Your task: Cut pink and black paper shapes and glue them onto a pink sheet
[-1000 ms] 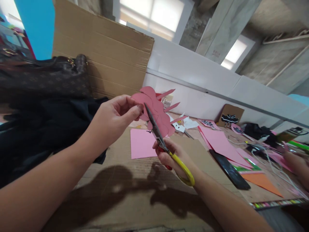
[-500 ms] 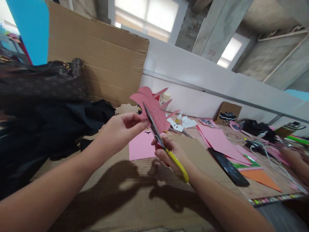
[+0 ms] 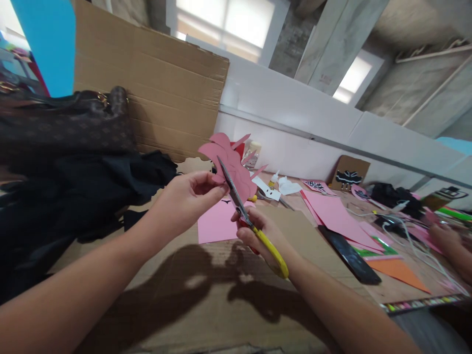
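Observation:
A pink paper cutout point(image 3: 236, 169) with curved lobes and several thin strips is pinched at its lower left edge by my left hand point(image 3: 199, 194). Yellow-handled scissors point(image 3: 271, 253) are gripped in my right hand point(image 3: 258, 228), their blades lying across the cutout and pointing up and left, close to my left fingertips. The blades look nearly closed. Below the cutout, a flat pink sheet point(image 3: 216, 226) with a small black mark rests on the cardboard.
Black cloth point(image 3: 147, 177) and a brown handbag point(image 3: 73, 123) are on the left, before an upright cardboard panel point(image 3: 155, 83). Pink sheets point(image 3: 339, 216), a black phone point(image 3: 348, 255) and orange paper point(image 3: 400, 274) lie right. Another person's hand point(image 3: 448, 241) is at the far right.
The cutout and its strips have tilted slightly, the strips shifting left and down. My hands and the scissors keep nearly the same position. The other person's hand has moved a little.

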Demonstrator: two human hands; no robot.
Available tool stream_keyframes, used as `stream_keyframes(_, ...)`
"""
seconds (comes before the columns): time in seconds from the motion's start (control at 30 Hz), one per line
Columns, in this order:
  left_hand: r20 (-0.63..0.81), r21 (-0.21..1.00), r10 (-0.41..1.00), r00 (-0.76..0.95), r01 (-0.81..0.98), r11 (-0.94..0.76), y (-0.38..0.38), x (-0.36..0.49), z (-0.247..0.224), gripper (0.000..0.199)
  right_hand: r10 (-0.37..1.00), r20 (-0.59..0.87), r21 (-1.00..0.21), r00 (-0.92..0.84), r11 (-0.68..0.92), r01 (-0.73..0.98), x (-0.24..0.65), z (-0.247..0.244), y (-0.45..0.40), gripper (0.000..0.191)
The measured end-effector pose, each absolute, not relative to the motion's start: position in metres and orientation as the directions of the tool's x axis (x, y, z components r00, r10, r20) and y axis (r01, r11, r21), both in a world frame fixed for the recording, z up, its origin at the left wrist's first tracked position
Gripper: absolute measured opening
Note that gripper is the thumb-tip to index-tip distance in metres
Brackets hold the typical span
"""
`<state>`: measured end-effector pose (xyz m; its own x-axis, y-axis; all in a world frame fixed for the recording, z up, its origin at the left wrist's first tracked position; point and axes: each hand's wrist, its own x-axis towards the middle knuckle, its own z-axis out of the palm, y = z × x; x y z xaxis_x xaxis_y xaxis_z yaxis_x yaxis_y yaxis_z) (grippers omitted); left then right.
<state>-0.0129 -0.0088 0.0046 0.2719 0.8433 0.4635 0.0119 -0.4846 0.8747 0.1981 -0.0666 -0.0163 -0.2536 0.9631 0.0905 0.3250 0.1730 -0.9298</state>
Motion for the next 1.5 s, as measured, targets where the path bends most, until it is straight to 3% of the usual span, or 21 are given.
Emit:
stream_keyframes(0.23,0.456,0.871,0.849,0.268,0.061,-0.488,-0.008,-0.013,0.004,0.016,0.959,0.09,-0.936,-0.267,0.173,0.306,0.198,-0.016,-0.066,0.044)
stream_keyframes(0.43,0.481,0.863,0.828,0.287,0.011,-0.505,-0.009,-0.011,0.003,0.016,0.952,0.116,-0.934,-0.282,0.201,0.295,0.198,-0.019,-0.064,0.036)
stream_keyframes(0.6,0.478,0.855,0.834,0.275,0.069,-0.513,-0.009,-0.015,0.007,0.017,0.96,0.13,-0.909,-0.248,0.215,0.358,0.198,-0.011,-0.067,0.029)
stream_keyframes(0.73,0.507,0.829,0.835,0.216,0.144,-0.54,-0.006,-0.019,0.01,0.018,0.98,0.129,-0.805,-0.15,0.192,0.562,0.209,0.005,-0.065,0.024)
stream_keyframes(0.83,0.464,0.844,0.854,0.235,0.174,-0.507,0.0,-0.02,0.006,0.024,0.989,0.118,-0.737,-0.084,0.144,0.661,0.232,0.006,-0.049,0.035)
stream_keyframes(0.9,0.408,0.863,0.873,0.268,0.199,-0.465,0.005,-0.019,0.002,0.029,0.986,0.165,-0.607,-0.036,0.13,0.784,0.253,-0.001,-0.032,0.038)
stream_keyframes(0.97,0.357,0.875,0.888,0.289,0.229,-0.426,0.008,-0.019,-0.002,0.032,0.99,0.117,-0.408,-0.073,0.115,0.906,0.275,-0.011,-0.016,0.044)
stream_keyframes(1.03,0.329,0.883,0.898,0.293,0.243,-0.402,0.011,-0.019,-0.004,0.033,0.994,0.086,-0.355,-0.073,0.099,0.93,0.294,-0.021,-0.005,0.053)
stream_keyframes(1.23,0.304,0.888,0.898,0.317,0.247,-0.387,0.014,-0.02,-0.007,0.036,0.996,0.044,-0.292,-0.074,0.084,0.953,0.329,-0.034,-0.006,0.067)
stream_keyframes(1.5,0.27,0.887,0.881,0.389,0.256,-0.384,0.021,-0.018,-0.016,0.032,0.99,-0.032,-0.312,-0.137,0.121,0.942,0.362,-0.037,-0.012,0.061)
